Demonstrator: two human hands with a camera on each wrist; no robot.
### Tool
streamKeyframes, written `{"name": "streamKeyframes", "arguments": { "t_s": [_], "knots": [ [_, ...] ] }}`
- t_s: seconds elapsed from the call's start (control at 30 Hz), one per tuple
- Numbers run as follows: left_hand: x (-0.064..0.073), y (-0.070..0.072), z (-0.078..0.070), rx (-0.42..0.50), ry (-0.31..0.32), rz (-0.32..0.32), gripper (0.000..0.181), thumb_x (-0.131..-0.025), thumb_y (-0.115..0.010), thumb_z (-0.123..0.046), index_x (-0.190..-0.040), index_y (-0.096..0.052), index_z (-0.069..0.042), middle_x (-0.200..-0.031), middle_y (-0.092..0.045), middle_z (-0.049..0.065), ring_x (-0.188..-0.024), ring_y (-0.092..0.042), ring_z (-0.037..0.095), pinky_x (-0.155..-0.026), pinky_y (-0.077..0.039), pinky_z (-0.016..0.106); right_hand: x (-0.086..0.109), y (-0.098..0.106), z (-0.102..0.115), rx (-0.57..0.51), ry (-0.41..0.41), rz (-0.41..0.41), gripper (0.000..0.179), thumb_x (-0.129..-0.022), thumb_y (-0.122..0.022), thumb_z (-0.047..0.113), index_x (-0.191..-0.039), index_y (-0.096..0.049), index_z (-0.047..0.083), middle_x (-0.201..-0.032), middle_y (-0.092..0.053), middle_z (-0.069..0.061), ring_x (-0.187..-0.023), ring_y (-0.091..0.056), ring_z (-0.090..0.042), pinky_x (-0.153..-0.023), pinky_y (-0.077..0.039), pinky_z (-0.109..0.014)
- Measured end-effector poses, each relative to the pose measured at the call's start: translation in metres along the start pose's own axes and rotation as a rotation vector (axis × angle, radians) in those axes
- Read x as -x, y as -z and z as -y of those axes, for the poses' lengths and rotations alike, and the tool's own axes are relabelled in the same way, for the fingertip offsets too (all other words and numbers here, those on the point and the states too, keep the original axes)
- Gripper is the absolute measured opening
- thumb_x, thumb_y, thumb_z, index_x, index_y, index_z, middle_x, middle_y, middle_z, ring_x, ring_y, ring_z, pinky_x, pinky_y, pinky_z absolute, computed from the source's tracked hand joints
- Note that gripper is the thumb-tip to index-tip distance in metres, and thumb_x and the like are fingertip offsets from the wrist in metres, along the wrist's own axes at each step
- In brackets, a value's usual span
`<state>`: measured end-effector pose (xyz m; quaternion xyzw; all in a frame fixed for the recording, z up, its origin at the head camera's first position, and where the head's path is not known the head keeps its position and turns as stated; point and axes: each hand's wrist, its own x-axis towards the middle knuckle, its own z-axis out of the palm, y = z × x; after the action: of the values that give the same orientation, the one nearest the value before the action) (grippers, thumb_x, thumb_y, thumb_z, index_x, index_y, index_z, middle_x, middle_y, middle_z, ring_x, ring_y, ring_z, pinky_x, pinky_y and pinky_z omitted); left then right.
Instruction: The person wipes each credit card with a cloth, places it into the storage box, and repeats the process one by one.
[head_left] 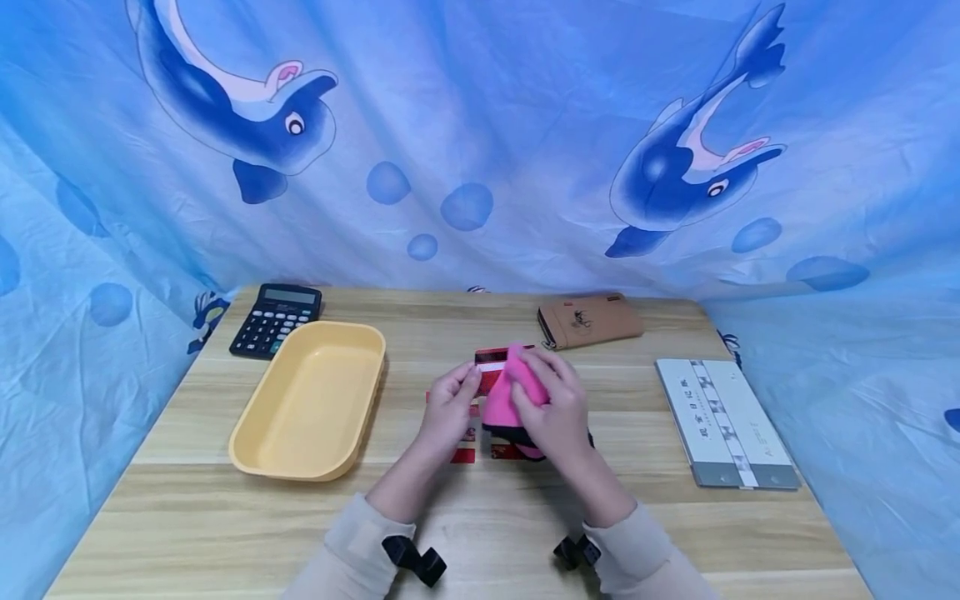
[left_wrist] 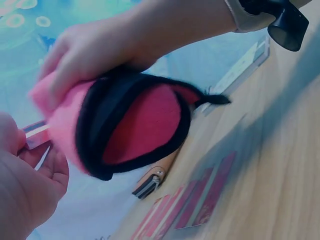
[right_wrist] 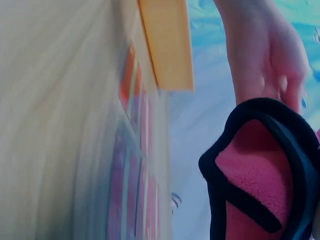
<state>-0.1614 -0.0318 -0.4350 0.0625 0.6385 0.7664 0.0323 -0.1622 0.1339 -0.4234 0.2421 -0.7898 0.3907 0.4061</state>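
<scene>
My left hand (head_left: 444,410) pinches a red card with a white stripe (head_left: 491,367) at its edge, raised over the table. My right hand (head_left: 561,417) grips a pink fleece cloth with black edging (head_left: 498,410) and presses it against the card. In the left wrist view the pink cloth (left_wrist: 145,127) bulges into a pouch shape, its open end facing the camera. The card (left_wrist: 37,134) shows there between the left fingers and the cloth. Below the hands several red cards (head_left: 463,456) lie in rows, partly hidden by the hands and cloth.
A yellow tray (head_left: 242,450) stands left of the hands, with a black calculator (head_left: 276,321) behind it. A brown zip wallet (head_left: 592,322) lies at the back. At the right is a pale, banded notebook (head_left: 723,425). Blue curtains surround the wooden table (head_left: 180,508).
</scene>
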Motion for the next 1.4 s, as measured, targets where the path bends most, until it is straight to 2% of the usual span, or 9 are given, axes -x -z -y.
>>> {"name": "streamKeyframes", "arguments": {
  "t_s": [0.17, 0.23, 0.3, 0.47, 0.57, 0.8, 1.03, 1.27, 1.4],
  "knots": [
    [0.000, 0.000, -0.003, -0.017, 0.007, -0.061, 0.031, -0.108, -0.049, -0.017, -0.122, -0.066, 0.004, -0.093, -0.072, 0.003, -0.088, -0.063, 0.013, -0.062, -0.053, 0.024, -0.003, 0.001, -0.004, 0.045, -0.029, -0.058, 0.035, -0.078, -0.077, -0.002, -0.113, -0.076, 0.000, -0.111, -0.071, -0.016, -0.099, -0.070, -0.031, -0.073, -0.063, -0.046],
    [0.000, -0.002, -0.004, -0.028, -0.002, -0.026, 0.034, -0.108, -0.049, -0.019, -0.128, -0.065, 0.003, -0.090, -0.070, 0.006, -0.083, -0.060, 0.012, -0.064, -0.050, 0.022, -0.003, -0.002, 0.000, 0.059, -0.009, -0.043, 0.034, -0.079, -0.077, 0.001, -0.113, -0.076, 0.001, -0.111, -0.071, -0.016, -0.098, -0.070, -0.032, -0.075, -0.063, -0.046],
    [0.001, -0.004, -0.003, -0.029, -0.009, 0.028, 0.039, -0.109, -0.046, -0.022, -0.136, -0.060, 0.002, -0.106, -0.071, 0.006, -0.094, -0.061, 0.007, -0.077, -0.053, 0.020, -0.002, -0.005, 0.004, 0.053, 0.020, -0.014, 0.033, -0.080, -0.076, 0.003, -0.113, -0.076, 0.001, -0.111, -0.072, -0.016, -0.098, -0.070, -0.032, -0.077, -0.063, -0.046],
    [0.006, -0.007, -0.001, 0.020, -0.019, 0.122, 0.057, -0.112, -0.026, -0.034, -0.132, -0.059, 0.007, -0.113, -0.067, 0.007, -0.103, -0.060, 0.007, -0.093, -0.049, 0.021, -0.002, -0.011, 0.018, -0.043, 0.074, 0.064, 0.032, -0.080, -0.076, 0.004, -0.112, -0.075, 0.001, -0.113, -0.071, -0.017, -0.099, -0.069, -0.032, -0.079, -0.062, -0.045],
    [0.008, -0.007, -0.001, 0.067, -0.039, 0.124, 0.057, -0.111, -0.026, -0.034, -0.127, -0.061, 0.008, -0.102, -0.066, 0.006, -0.092, -0.062, 0.010, -0.084, -0.053, 0.023, -0.003, -0.011, 0.021, -0.050, 0.101, 0.063, 0.031, -0.079, -0.075, 0.002, -0.110, -0.076, 0.000, -0.111, -0.072, -0.017, -0.097, -0.070, -0.032, -0.080, -0.062, -0.044],
    [0.006, -0.004, -0.006, 0.023, -0.027, 0.005, 0.030, -0.106, -0.052, -0.015, -0.126, -0.066, 0.003, -0.091, -0.071, 0.004, -0.078, -0.062, 0.010, -0.064, -0.054, 0.021, -0.004, 0.001, 0.009, 0.033, 0.080, -0.018, 0.032, -0.079, -0.074, 0.001, -0.111, -0.076, 0.000, -0.109, -0.072, -0.016, -0.097, -0.070, -0.031, -0.079, -0.063, -0.045],
    [0.004, 0.001, -0.008, 0.010, 0.033, -0.099, 0.030, -0.107, -0.052, -0.017, -0.128, -0.065, -0.001, -0.104, -0.074, 0.015, -0.095, -0.068, 0.026, -0.074, -0.061, 0.028, -0.004, 0.015, -0.006, 0.090, -0.012, -0.037, 0.032, -0.080, -0.078, 0.002, -0.113, -0.076, 0.002, -0.111, -0.072, -0.014, -0.100, -0.069, -0.031, -0.078, -0.062, -0.047],
    [0.002, 0.010, -0.017, 0.031, 0.051, -0.176, 0.030, -0.107, -0.052, -0.016, -0.128, -0.064, 0.002, -0.089, -0.072, 0.005, -0.078, -0.065, 0.013, -0.066, -0.060, 0.025, 0.000, 0.029, -0.021, 0.107, -0.064, -0.036, 0.035, -0.080, -0.079, 0.000, -0.115, -0.076, 0.004, -0.111, -0.071, -0.014, -0.097, -0.069, -0.029, -0.074, -0.062, -0.045],
    [0.000, 0.019, -0.026, -0.009, 0.038, -0.221, 0.030, -0.106, -0.053, -0.015, -0.127, -0.063, 0.003, -0.088, -0.069, 0.000, -0.080, -0.062, 0.011, -0.075, -0.056, 0.023, 0.002, 0.038, -0.028, 0.104, -0.098, -0.053, 0.035, -0.080, -0.080, 0.000, -0.115, -0.076, 0.004, -0.111, -0.071, -0.013, -0.097, -0.069, -0.028, -0.079, -0.060, -0.030]
  ]
}}
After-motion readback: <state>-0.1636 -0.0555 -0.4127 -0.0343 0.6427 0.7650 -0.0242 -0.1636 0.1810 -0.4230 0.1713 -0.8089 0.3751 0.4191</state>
